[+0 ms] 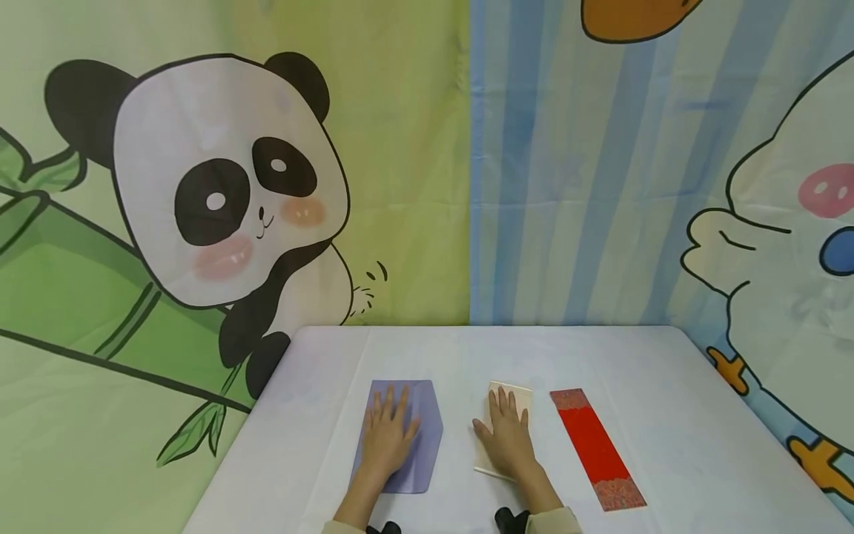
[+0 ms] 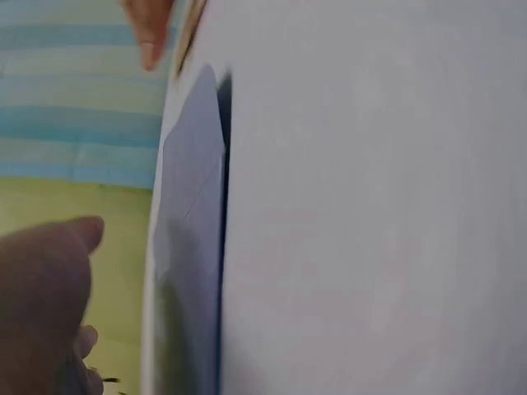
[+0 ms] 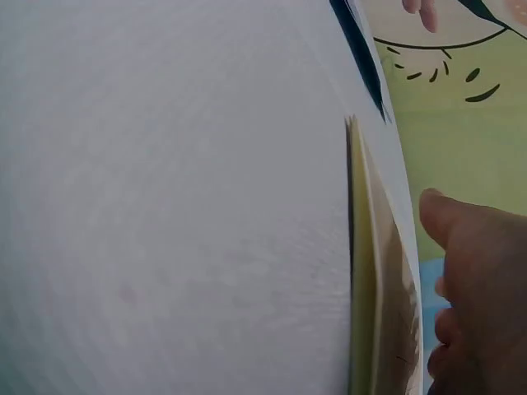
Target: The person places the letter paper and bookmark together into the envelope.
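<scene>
My left hand [image 1: 389, 439] lies over a purple envelope [image 1: 425, 460], fingers spread and pointing away from me. One end of the envelope tapers like a flap, and its edge lifts slightly off the table in the left wrist view. Over a cream-coloured folded paper piece [image 1: 525, 400] is my right hand [image 1: 510, 437], fingers straight and thumb out to the left. Its layers part a little along the edge in the right wrist view, where my right thumb [image 3: 445, 216] appears above it. Both hands cover part of what lies beneath them.
To the right of my right hand, a long red strip with patterned ends [image 1: 597, 449] lies slanted on the white table [image 1: 534, 352]. Behind the table hang curtains with a cartoon panda [image 1: 227, 96] and blue stripes. Small black objects [image 1: 511, 521] show by both wrists.
</scene>
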Tool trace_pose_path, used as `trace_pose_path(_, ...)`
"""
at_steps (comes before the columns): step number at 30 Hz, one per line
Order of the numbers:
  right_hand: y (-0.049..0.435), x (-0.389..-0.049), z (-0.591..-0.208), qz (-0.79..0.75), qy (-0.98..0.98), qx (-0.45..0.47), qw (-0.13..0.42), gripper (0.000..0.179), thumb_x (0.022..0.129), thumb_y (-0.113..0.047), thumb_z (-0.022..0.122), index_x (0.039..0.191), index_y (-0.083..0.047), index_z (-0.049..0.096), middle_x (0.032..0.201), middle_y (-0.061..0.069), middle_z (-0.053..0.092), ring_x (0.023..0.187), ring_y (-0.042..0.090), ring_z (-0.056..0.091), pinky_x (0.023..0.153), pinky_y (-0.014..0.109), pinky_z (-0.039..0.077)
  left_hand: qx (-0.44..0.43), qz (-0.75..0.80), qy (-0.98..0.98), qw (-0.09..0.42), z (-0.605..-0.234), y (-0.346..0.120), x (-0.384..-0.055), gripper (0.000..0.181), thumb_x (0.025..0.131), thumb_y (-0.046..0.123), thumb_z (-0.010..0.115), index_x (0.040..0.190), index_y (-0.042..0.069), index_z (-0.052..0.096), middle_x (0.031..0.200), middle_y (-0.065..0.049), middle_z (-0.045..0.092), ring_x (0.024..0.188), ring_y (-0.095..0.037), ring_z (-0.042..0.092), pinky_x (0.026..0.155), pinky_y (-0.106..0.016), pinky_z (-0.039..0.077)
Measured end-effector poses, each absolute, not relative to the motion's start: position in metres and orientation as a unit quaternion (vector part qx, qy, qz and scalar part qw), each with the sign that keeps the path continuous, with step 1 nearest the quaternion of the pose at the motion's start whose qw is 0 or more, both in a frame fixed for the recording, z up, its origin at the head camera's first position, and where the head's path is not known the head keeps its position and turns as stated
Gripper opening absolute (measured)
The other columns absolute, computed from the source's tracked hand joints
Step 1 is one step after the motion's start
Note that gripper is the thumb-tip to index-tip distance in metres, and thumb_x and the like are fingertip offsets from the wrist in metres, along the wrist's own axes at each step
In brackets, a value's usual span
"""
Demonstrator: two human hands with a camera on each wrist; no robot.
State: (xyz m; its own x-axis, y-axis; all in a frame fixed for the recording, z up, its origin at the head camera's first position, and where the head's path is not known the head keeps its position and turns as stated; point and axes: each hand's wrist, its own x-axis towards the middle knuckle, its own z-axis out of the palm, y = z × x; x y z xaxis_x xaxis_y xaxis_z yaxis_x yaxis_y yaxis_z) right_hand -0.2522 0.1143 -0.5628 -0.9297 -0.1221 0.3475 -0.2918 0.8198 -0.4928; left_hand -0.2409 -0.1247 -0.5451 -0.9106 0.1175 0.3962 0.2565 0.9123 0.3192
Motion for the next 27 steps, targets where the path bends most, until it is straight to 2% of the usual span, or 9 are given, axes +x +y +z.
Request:
trace_pose_path(4,0.117,-0.248,-0.571,0.249,-0.952,0.123,0.127,0.068,0.092,-0.043,0.047,0.138,0.006,0.035,0.143,0.028,0.027,0.134,0.043,0.015,0.101,0.062,0.004,-0.089,-0.188,-0.964,0.163,-0.564,-0.128,-0.245,0.057,0.093,0.038,0.049,0.142,0.013,0.036,0.146,-0.021,0.028,0.132,-0.046,0.017,0.101,-0.060,0.017)
trace_pose_path(10,0.121,-0.249,-0.572,0.210,-0.964,0.134,0.091,0.063,0.093,-0.038,0.048,0.140,0.002,0.034,0.147,0.021,0.026,0.135,0.040,0.016,0.102,0.060,0.006,-0.082,-0.167,-0.969,0.160,-0.580,-0.130,-0.245,0.055,0.092,0.039,0.049,0.139,0.013,0.042,0.145,-0.020,0.031,0.132,-0.046,0.020,0.102,-0.059,0.014)
trace_pose_path(20,0.136,-0.247,-0.560,0.183,-0.968,0.156,0.078,0.054,0.094,-0.030,0.048,0.140,-0.003,0.038,0.146,0.021,0.027,0.134,0.042,0.015,0.098,0.067,0.005,-0.084,-0.135,-0.976,0.146,-0.576,-0.108,-0.244,0.053,0.093,0.042,0.045,0.138,0.015,0.044,0.144,-0.020,0.031,0.132,-0.044,0.021,0.101,-0.061,0.013)
trace_pose_path(27,0.149,-0.243,-0.559,0.190,-0.967,0.160,0.060,0.053,0.095,-0.028,0.046,0.140,-0.003,0.037,0.146,0.021,0.026,0.134,0.043,0.015,0.098,0.066,0.005,-0.093,-0.146,-0.975,0.140,-0.578,-0.083,-0.244,0.053,0.092,0.042,0.045,0.137,0.014,0.045,0.144,-0.021,0.031,0.132,-0.045,0.020,0.101,-0.062,0.011)
